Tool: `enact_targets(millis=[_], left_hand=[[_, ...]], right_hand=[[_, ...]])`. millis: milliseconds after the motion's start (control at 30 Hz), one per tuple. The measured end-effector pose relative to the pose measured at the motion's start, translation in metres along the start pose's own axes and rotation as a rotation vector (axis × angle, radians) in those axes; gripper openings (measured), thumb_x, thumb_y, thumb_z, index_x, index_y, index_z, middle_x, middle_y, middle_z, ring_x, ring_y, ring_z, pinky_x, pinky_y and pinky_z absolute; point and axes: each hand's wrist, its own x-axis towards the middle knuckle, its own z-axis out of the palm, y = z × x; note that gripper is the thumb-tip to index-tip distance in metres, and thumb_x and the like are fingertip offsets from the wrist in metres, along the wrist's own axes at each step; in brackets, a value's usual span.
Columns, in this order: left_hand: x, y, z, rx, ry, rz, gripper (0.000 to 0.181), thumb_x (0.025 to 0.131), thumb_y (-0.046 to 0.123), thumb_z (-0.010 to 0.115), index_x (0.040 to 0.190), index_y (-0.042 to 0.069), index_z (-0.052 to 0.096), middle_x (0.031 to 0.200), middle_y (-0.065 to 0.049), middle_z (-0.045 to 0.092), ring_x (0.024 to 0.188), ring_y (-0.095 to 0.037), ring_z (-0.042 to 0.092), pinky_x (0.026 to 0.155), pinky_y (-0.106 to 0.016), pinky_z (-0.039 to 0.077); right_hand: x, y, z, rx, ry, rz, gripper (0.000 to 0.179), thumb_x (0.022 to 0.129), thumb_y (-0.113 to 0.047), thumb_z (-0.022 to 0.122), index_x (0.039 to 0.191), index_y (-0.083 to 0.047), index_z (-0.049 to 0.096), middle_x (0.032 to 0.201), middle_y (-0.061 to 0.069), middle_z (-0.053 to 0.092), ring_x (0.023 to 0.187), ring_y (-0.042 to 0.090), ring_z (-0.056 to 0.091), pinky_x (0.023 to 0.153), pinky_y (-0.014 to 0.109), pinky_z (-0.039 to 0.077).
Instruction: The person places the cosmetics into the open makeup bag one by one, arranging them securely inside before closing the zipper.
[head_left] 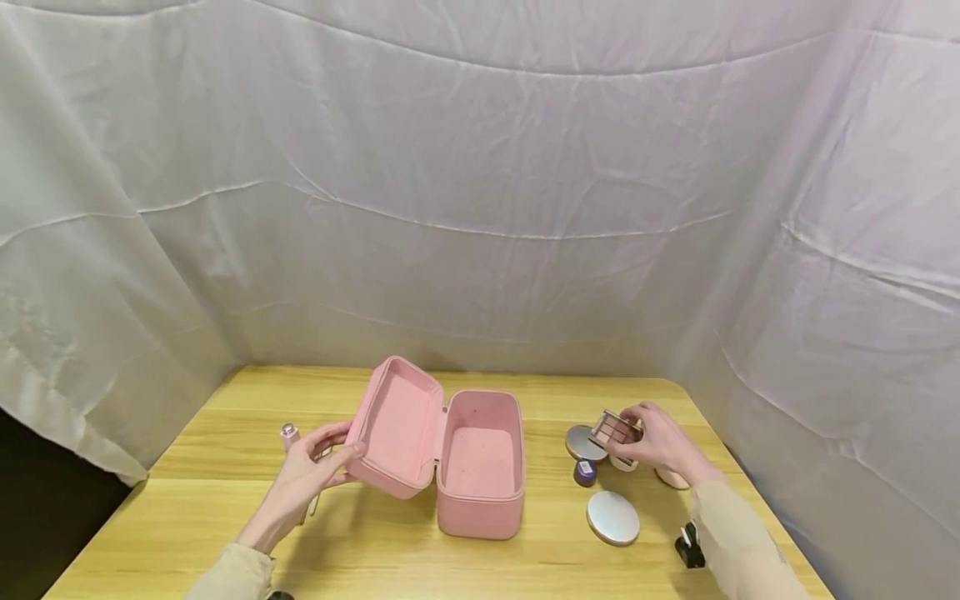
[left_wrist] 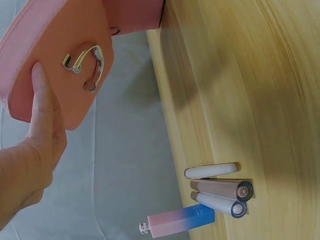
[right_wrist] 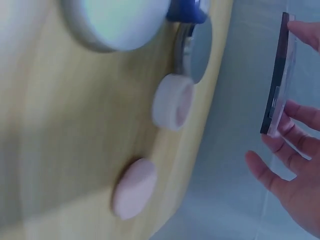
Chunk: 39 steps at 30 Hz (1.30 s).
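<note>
A pink cosmetic case [head_left: 482, 518] stands on the table with its lid [head_left: 400, 421] swung out to the left. My left hand [head_left: 307, 468] grips the lid's outer edge, thumb near the rim and fingers on the outside. The left wrist view shows that hand [left_wrist: 42, 135] against the lid's outer face, beside a metal-ringed handle [left_wrist: 95, 65]. At the right, my right hand [head_left: 663, 443] pinches a small eyeshadow palette [head_left: 615, 429] by its edges, above the table. Seen edge-on in the right wrist view, the palette [right_wrist: 278, 80] is thin and dark on one side.
Below the palette lie round silver compacts [head_left: 613, 517], a purple-capped jar [head_left: 585, 473], a white ring-shaped item [right_wrist: 172, 102] and a pink puff-like pad [right_wrist: 135, 190]. A black object [head_left: 688, 547] lies by the right sleeve. Several cosmetic tubes [left_wrist: 222, 190] lie left of the case.
</note>
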Motion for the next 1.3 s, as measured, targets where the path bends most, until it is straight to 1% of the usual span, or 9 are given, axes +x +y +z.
enact_targets(millis=[167,367,567,767,933,1100,1300], left_hand=[[0.000,0.001,0.000,0.019,-0.004,-0.011,0.060,0.098,0.018,0.064,0.147,-0.005,0.039,0.139,-0.022,0.050,0.098,-0.004,0.068,0.087,-0.027,0.062],[-0.001,0.001,0.000,0.035,-0.006,-0.017,0.060,0.098,0.020,0.064,0.147,-0.004,0.039,0.140,-0.022,0.050,0.098,-0.004,0.067,0.087,-0.027,0.062],[0.000,0.000,0.000,0.022,-0.008,-0.013,0.060,0.098,0.019,0.064,0.147,-0.005,0.039,0.139,-0.023,0.050,0.098,-0.004,0.068,0.087,-0.028,0.062],[0.001,-0.001,-0.001,0.014,-0.008,0.000,0.059,0.098,0.017,0.064,0.146,-0.007,0.039,0.135,-0.021,0.051,0.098,-0.006,0.067,0.087,-0.028,0.062],[0.002,0.000,-0.002,0.022,-0.005,0.005,0.060,0.098,0.017,0.064,0.146,-0.008,0.039,0.136,-0.021,0.051,0.098,-0.006,0.067,0.087,-0.026,0.062],[0.004,0.000,-0.001,0.017,-0.003,-0.004,0.059,0.098,0.016,0.064,0.146,-0.008,0.039,0.135,-0.022,0.051,0.097,-0.005,0.067,0.086,-0.026,0.062],[0.005,0.002,0.000,0.024,-0.003,0.010,0.058,0.098,0.016,0.064,0.145,-0.008,0.040,0.134,-0.022,0.052,0.098,-0.006,0.066,0.086,-0.027,0.062]], right_hand=[[0.018,-0.019,-0.007,0.006,-0.053,-0.024,0.060,0.074,-0.042,0.085,0.113,-0.001,0.068,0.104,0.013,0.063,0.085,0.020,0.055,0.070,0.033,0.048],[0.038,-0.043,-0.012,-0.004,-0.067,-0.088,0.061,0.073,-0.042,0.084,0.115,0.000,0.069,0.103,0.011,0.063,0.084,0.020,0.056,0.073,0.034,0.050],[0.053,-0.065,-0.016,0.014,-0.096,-0.128,0.061,0.073,-0.041,0.083,0.116,0.000,0.068,0.102,0.011,0.062,0.085,0.019,0.056,0.075,0.034,0.051],[0.068,-0.088,-0.018,0.003,-0.118,-0.182,0.059,0.073,-0.040,0.083,0.115,-0.001,0.069,0.102,0.010,0.063,0.087,0.020,0.057,0.077,0.036,0.052],[0.081,-0.105,-0.016,-0.007,-0.143,-0.229,0.055,0.073,-0.041,0.083,0.111,-0.003,0.071,0.100,0.008,0.062,0.087,0.019,0.056,0.076,0.035,0.051],[0.090,-0.122,-0.011,-0.032,-0.168,-0.247,0.057,0.072,-0.044,0.084,0.113,-0.008,0.072,0.103,0.004,0.063,0.088,0.016,0.056,0.073,0.032,0.051],[0.100,-0.140,-0.001,-0.048,-0.198,-0.276,0.057,0.071,-0.048,0.084,0.114,-0.012,0.073,0.100,0.001,0.061,0.086,0.013,0.054,0.073,0.031,0.051]])
